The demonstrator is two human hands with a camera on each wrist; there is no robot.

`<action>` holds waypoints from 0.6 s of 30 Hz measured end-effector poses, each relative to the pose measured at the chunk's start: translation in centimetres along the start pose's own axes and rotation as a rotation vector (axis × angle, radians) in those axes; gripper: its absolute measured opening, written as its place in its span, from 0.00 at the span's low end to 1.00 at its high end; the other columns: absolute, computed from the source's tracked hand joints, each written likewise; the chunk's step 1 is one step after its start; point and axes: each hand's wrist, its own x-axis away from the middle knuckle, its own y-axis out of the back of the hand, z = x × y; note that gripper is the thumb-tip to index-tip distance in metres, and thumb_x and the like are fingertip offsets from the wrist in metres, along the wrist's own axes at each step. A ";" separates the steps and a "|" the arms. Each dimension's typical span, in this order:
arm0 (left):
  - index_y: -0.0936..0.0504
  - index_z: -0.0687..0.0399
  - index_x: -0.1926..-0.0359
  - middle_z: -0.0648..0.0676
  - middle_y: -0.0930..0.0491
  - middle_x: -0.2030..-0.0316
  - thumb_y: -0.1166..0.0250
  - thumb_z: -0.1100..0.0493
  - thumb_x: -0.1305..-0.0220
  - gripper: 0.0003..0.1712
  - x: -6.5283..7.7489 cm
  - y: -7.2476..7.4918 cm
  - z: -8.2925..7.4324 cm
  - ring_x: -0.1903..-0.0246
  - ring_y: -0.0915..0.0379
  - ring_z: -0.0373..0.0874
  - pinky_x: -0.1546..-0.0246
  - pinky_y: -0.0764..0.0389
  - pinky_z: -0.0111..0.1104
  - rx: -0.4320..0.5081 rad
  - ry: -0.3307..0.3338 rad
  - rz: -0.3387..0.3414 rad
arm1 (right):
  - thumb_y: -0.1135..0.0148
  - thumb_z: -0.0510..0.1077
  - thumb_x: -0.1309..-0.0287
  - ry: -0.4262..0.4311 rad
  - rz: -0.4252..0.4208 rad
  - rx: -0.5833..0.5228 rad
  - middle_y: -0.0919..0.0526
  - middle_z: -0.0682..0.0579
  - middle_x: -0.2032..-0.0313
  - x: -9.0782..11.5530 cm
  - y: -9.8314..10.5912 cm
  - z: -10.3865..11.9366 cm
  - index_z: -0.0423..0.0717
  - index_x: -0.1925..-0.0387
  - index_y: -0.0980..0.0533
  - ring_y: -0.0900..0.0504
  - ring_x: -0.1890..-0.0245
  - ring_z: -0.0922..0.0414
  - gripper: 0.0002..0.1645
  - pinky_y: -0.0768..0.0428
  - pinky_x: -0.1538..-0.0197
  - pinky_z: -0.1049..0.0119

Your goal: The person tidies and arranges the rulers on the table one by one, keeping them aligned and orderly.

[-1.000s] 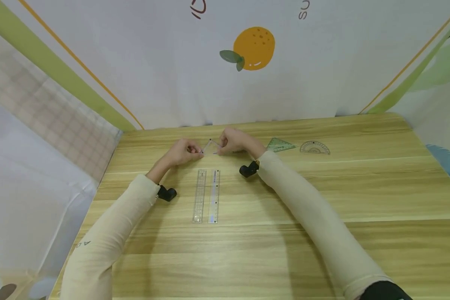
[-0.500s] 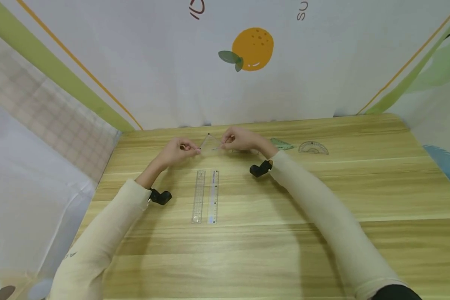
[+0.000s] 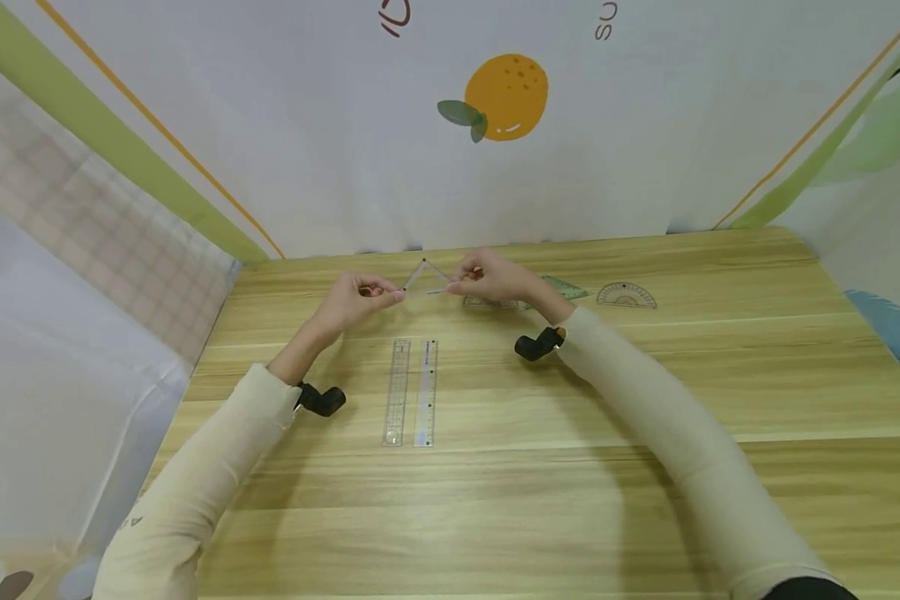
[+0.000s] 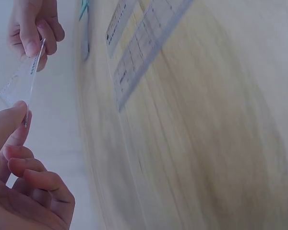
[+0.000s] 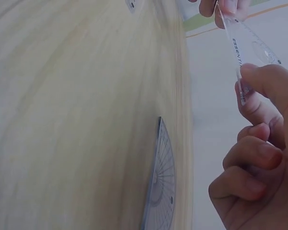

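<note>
A clear plastic set square is held up near the table's far edge, its apex pointing away from me. My left hand pinches one corner between thumb and index finger, the other fingers loosely curled. At the opposite corner, my right hand grips it with thumb and forefinger. The left wrist view shows the clear set square stretched between both hands, with dark lettering along one edge. In the right wrist view, my right thumb lies over the lower end of the set square.
Two clear rulers lie parallel in front of the hands. Partly under my right hand is a clear scaled piece, with a green set square and a clear protractor farther right. White printed cloth hangs behind the table.
Both hands have lifted the set square slightly and moved it toward the far edge. The right hand has shifted right, uncovering more of the clear scaled piece beneath it.
</note>
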 end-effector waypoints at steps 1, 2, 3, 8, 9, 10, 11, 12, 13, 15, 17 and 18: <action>0.11 0.63 0.58 0.51 0.34 0.76 0.28 0.55 0.34 0.13 0.0 -0.1 -0.1 0.77 0.45 0.42 0.75 0.41 0.31 0.003 0.001 -0.007 | 0.36 0.40 0.30 0.005 -0.005 -0.010 0.28 0.49 0.71 0.1 0.0 0.0 0.30 0.66 0.18 0.39 0.76 0.57 0.14 0.37 0.68 0.64; 0.11 0.63 0.58 0.51 0.34 0.76 0.27 0.55 0.34 0.13 0.0 -0.2 -0.1 0.76 0.45 0.41 0.74 0.41 0.31 0.004 0.001 -0.011 | 0.36 0.40 0.30 0.011 -0.009 -0.021 0.26 0.48 0.70 0.3 0.1 -0.1 0.30 0.67 0.18 0.39 0.76 0.56 0.14 0.37 0.68 0.64; 0.11 0.62 0.58 0.51 0.34 0.76 0.27 0.55 0.34 0.13 0.1 -0.3 -0.2 0.76 0.45 0.42 0.74 0.41 0.31 0.008 0.003 -0.013 | 0.36 0.40 0.30 0.015 -0.015 -0.034 0.25 0.48 0.69 0.4 0.1 -0.1 0.30 0.66 0.18 0.39 0.75 0.56 0.13 0.37 0.68 0.64; 0.11 0.62 0.57 0.50 0.34 0.75 0.27 0.53 0.34 0.15 0.2 -0.6 -0.8 0.76 0.45 0.42 0.72 0.40 0.32 0.019 0.021 -0.006 | 0.37 0.39 0.30 0.009 -0.034 -0.112 0.25 0.48 0.68 1.3 0.5 -0.1 0.30 0.64 0.18 0.35 0.72 0.55 0.12 0.32 0.64 0.63; 0.11 0.62 0.57 0.50 0.34 0.75 0.27 0.53 0.34 0.15 0.2 -0.7 -1.0 0.76 0.45 0.42 0.72 0.40 0.32 0.022 0.023 -0.004 | 0.37 0.39 0.30 0.006 -0.039 -0.118 0.25 0.48 0.67 1.4 0.5 -0.1 0.30 0.63 0.18 0.34 0.71 0.56 0.12 0.31 0.63 0.63; 0.11 0.62 0.57 0.50 0.34 0.75 0.27 0.53 0.34 0.15 0.2 -0.8 -1.1 0.76 0.45 0.42 0.72 0.40 0.32 0.019 0.022 -0.001 | 0.37 0.38 0.30 0.006 -0.041 -0.123 0.24 0.48 0.68 1.6 0.6 -0.1 0.30 0.63 0.18 0.34 0.71 0.56 0.11 0.31 0.64 0.64; 0.11 0.62 0.57 0.50 0.35 0.75 0.27 0.53 0.34 0.15 0.2 -0.9 -1.2 0.76 0.45 0.42 0.73 0.40 0.32 0.017 0.019 0.001 | 0.37 0.38 0.30 0.007 -0.047 -0.123 0.23 0.48 0.67 1.8 0.6 -0.1 0.31 0.63 0.18 0.34 0.72 0.56 0.11 0.32 0.65 0.64; 0.11 0.61 0.57 0.50 0.35 0.76 0.27 0.53 0.34 0.14 0.2 -1.0 -1.3 0.76 0.45 0.42 0.73 0.41 0.32 0.017 0.015 0.002 | 0.37 0.38 0.30 0.008 -0.051 -0.120 0.23 0.47 0.67 1.9 0.6 -0.2 0.31 0.63 0.18 0.35 0.73 0.56 0.10 0.33 0.66 0.64; 0.11 0.61 0.57 0.50 0.35 0.76 0.27 0.53 0.34 0.14 0.2 -1.1 -1.4 0.76 0.45 0.42 0.73 0.41 0.32 0.016 0.012 0.002 | 0.37 0.37 0.30 0.009 -0.057 -0.114 0.23 0.47 0.67 2.1 0.6 -0.2 0.31 0.63 0.18 0.36 0.74 0.56 0.10 0.34 0.68 0.64; 0.11 0.62 0.58 0.51 0.36 0.76 0.28 0.54 0.34 0.14 0.2 -1.3 -1.6 0.77 0.46 0.42 0.73 0.42 0.32 0.015 0.000 0.000 | 0.36 0.37 0.30 0.017 -0.074 -0.098 0.22 0.46 0.68 2.4 0.6 -0.4 0.33 0.64 0.17 0.38 0.76 0.56 0.09 0.37 0.69 0.65; 0.11 0.63 0.58 0.51 0.36 0.77 0.28 0.55 0.34 0.14 0.1 -1.5 -1.6 0.77 0.47 0.42 0.74 0.42 0.31 0.015 -0.009 -0.006 | 0.36 0.37 0.31 0.022 -0.092 -0.093 0.24 0.46 0.70 2.7 0.6 -0.4 0.33 0.64 0.16 0.41 0.77 0.56 0.09 0.38 0.70 0.64; 0.12 0.64 0.58 0.51 0.36 0.77 0.28 0.55 0.34 0.14 0.1 -1.6 -1.7 0.77 0.47 0.41 0.74 0.43 0.31 0.016 -0.012 -0.008 | 0.35 0.37 0.31 0.021 -0.101 -0.087 0.24 0.46 0.70 2.8 0.6 -0.4 0.33 0.64 0.16 0.41 0.77 0.56 0.09 0.39 0.70 0.64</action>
